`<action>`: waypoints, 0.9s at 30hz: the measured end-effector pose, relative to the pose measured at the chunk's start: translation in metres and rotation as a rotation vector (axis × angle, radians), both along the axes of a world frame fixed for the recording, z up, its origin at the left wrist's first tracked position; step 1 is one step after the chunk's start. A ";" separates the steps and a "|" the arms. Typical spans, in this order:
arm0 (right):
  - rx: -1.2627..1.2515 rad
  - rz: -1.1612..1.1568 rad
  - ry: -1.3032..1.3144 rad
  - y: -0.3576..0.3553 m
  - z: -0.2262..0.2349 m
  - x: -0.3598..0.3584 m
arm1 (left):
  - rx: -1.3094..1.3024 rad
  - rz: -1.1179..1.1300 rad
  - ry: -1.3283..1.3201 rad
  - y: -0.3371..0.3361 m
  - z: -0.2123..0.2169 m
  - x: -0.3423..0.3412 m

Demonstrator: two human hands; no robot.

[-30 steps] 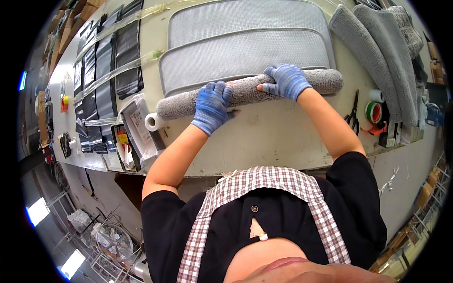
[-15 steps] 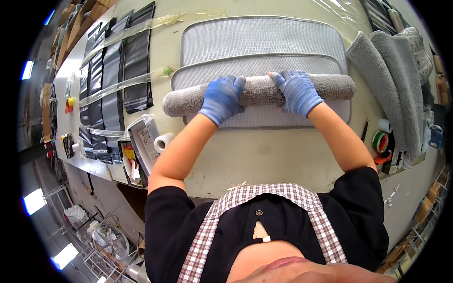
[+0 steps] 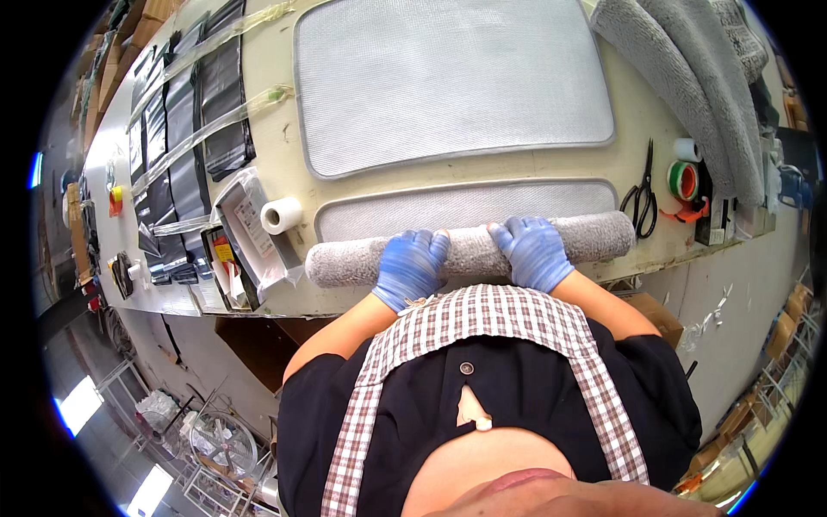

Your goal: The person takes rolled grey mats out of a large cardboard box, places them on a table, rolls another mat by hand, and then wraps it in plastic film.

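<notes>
Left hand: the left hand (image 3: 410, 267), in a blue glove, presses its curled fingers down over the rolled grey mat (image 3: 469, 248).
Right hand: the right hand (image 3: 534, 251), also gloved, grips the same roll.
Roll: lies along the near edge of the workbench (image 3: 284, 146), on the flat grey mat (image 3: 465, 208).
Nearby: scissors (image 3: 642, 194) and tape rolls (image 3: 684, 179) to the right.

One head-worn fisheye view, looking straight down

It sits close above the person's chest, facing the workbench (image 3: 258, 164) edge; straight lines bow near the rim, and no second view overlaps.
</notes>
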State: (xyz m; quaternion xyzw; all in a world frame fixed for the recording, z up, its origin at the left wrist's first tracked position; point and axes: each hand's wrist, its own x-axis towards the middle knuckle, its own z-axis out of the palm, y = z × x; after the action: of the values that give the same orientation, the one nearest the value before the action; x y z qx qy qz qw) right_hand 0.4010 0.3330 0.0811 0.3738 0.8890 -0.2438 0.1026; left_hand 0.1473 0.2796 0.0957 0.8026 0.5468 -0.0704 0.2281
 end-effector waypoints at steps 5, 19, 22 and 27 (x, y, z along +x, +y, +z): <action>-0.167 0.020 -0.091 0.018 0.024 -0.011 | -0.204 0.023 0.077 0.011 0.015 0.003; -0.046 -0.796 0.336 0.124 -0.028 0.092 | 0.264 0.374 -0.318 0.053 -0.032 -0.098; 0.297 -0.995 -0.183 0.182 -0.056 0.117 | 0.518 0.726 0.257 0.086 -0.071 -0.148; -0.104 -1.022 0.070 0.203 -0.051 0.139 | 0.263 1.011 -0.174 0.094 -0.055 -0.175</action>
State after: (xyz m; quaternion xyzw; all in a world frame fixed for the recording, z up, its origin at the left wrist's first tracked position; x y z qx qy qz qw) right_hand 0.5401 0.5364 0.0299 0.7465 0.5824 -0.3193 -0.0410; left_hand -0.0274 0.3736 0.0403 0.4634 0.8488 0.1846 0.1754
